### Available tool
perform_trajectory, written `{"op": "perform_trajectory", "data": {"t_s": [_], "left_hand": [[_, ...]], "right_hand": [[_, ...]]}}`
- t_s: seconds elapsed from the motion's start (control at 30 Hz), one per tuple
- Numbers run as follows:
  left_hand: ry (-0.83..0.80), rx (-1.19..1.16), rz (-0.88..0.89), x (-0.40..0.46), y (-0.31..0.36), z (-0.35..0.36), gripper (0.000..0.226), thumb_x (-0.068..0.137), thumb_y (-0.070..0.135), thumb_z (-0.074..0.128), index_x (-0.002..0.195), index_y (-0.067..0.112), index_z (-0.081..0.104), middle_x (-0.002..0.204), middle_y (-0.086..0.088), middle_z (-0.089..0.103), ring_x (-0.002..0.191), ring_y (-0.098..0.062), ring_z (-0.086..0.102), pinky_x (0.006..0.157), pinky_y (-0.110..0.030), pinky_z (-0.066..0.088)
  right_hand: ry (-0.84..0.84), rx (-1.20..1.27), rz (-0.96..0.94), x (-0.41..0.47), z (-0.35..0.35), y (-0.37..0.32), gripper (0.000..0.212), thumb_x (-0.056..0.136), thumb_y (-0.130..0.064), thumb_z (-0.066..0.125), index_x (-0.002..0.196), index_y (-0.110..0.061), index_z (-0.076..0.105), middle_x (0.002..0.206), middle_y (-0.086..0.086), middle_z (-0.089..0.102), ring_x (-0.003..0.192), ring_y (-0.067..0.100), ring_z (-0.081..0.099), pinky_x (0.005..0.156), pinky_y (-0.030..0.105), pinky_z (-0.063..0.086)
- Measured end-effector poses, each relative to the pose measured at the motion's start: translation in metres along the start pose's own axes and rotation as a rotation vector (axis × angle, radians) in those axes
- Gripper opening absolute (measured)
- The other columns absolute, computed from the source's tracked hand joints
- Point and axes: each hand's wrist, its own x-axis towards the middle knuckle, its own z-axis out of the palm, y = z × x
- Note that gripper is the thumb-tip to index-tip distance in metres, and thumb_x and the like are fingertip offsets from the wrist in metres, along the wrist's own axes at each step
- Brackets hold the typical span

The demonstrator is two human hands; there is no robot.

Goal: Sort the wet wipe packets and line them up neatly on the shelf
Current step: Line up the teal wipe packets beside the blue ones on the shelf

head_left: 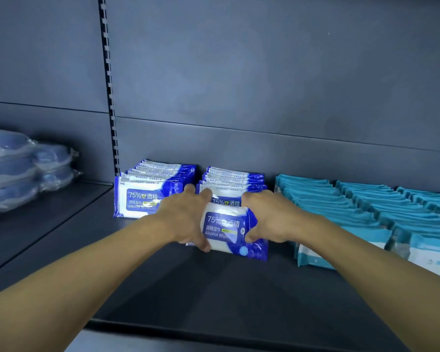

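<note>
Blue wipe packet (230,231) gripped at both ends, left hand (186,219) and right hand (269,219) fingers curled round it, front of second blue row (233,181) on shelf (188,288)

Blue wipe packet (226,228) between hands (229,219)

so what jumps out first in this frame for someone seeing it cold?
Dead centre, the left hand and right hand grip a blue-and-white alcohol wipe packet by its two ends, at the front of the second blue row. Another blue row stands to its left against the shelf's back panel. To the right, rows of teal packets fill the dark shelf; plastic-wrapped blue items sit on the neighbouring bay at far left.
</note>
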Motion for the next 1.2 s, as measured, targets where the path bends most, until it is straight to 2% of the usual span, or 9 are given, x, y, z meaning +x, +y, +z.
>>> {"op": "perform_trajectory", "data": {"t_s": [0.1,0.23,0.33,0.47,0.6,0.73,0.9,1.07,1.2], "left_hand": [[0.246,0.245,-0.012,0.007,0.006,0.004,0.082,0.065,0.050,0.077,0.127,0.019,0.033,0.124,-0.006,0.032,0.110,-0.024,0.045,0.071,-0.032,0.038],[0.336,0.358,-0.010,0.021,0.005,0.011,0.079,0.071,0.054,0.071,0.129,0.016,0.033,0.135,-0.010,0.026,0.122,-0.027,0.032,0.097,-0.036,0.031],[0.326,0.392,-0.037,0.025,0.005,0.015,0.080,0.073,0.052,0.070,0.130,0.013,0.028,0.129,-0.009,0.039,0.118,-0.028,0.039,0.104,-0.039,0.026],[0.303,0.446,-0.065,0.030,0.005,0.015,0.102,0.076,0.055,0.067,0.146,0.005,0.010,0.127,-0.008,0.046,0.122,-0.029,0.040,0.113,-0.048,0.013],[0.293,0.479,-0.043,0.042,0.010,0.017,0.107,0.079,0.052,0.065,0.147,-0.001,0.002,0.130,-0.012,0.043,0.124,-0.030,0.038,0.114,-0.053,0.006],[0.282,0.446,-0.031,0.050,0.009,0.019,0.104,0.078,0.051,0.066,0.146,0.000,0.007,0.138,-0.013,0.036,0.128,-0.030,0.035,0.114,-0.052,0.007],[0.232,0.356,-0.004,0.051,0.004,0.018,0.105,0.075,0.050,0.070,0.148,0.010,0.005,0.156,-0.016,0.001,0.141,-0.029,0.020,0.116,-0.046,0.007],[0.224,0.293,0.044,0.054,0.004,0.017,0.103,0.069,0.050,0.075,0.145,0.014,0.015,0.147,-0.006,0.026,0.130,-0.023,0.038,0.112,-0.038,0.020],[0.214,0.296,0.035,0.053,0.004,0.014,0.102,0.068,0.053,0.074,0.144,0.016,0.017,0.144,-0.003,0.029,0.130,-0.022,0.036,0.111,-0.042,0.020]], "right_hand": [[0.184,-0.168,0.010,0.005,0.000,-0.002,0.038,0.083,-0.033,0.069,0.105,-0.014,0.045,0.110,0.009,0.061,0.100,0.030,0.055,0.072,0.029,0.026],[0.284,-0.342,0.018,0.024,0.009,0.002,0.035,0.083,-0.029,0.067,0.108,-0.014,0.049,0.106,0.006,0.066,0.097,0.027,0.060,0.075,0.031,0.023],[0.299,-0.322,0.088,0.024,0.012,0.008,0.061,0.074,-0.043,0.072,0.119,-0.013,0.044,0.118,0.007,0.054,0.107,0.025,0.050,0.082,0.032,0.030],[0.264,-0.358,0.145,0.025,0.012,0.013,0.094,0.066,-0.062,0.071,0.134,-0.010,0.032,0.127,0.010,0.043,0.113,0.026,0.041,0.094,0.036,0.032],[0.157,-0.423,0.222,0.042,0.013,0.014,0.092,0.068,-0.061,0.071,0.132,-0.006,0.036,0.127,0.011,0.049,0.112,0.025,0.048,0.099,0.038,0.030],[0.123,-0.410,0.239,0.053,0.013,0.021,0.088,0.070,-0.060,0.070,0.131,-0.006,0.038,0.125,0.009,0.052,0.111,0.025,0.050,0.101,0.040,0.030],[0.123,-0.361,0.187,0.052,0.014,0.024,0.081,0.075,-0.050,0.071,0.133,-0.006,0.036,0.129,0.011,0.049,0.116,0.025,0.048,0.101,0.039,0.029],[0.106,-0.317,0.178,0.048,0.011,0.030,0.079,0.075,-0.051,0.071,0.133,-0.009,0.037,0.130,0.010,0.049,0.118,0.026,0.048,0.101,0.038,0.031],[0.072,-0.224,0.132,0.042,0.006,0.035,0.078,0.073,-0.053,0.071,0.130,-0.012,0.037,0.126,0.007,0.050,0.117,0.026,0.048,0.097,0.039,0.035]]}}
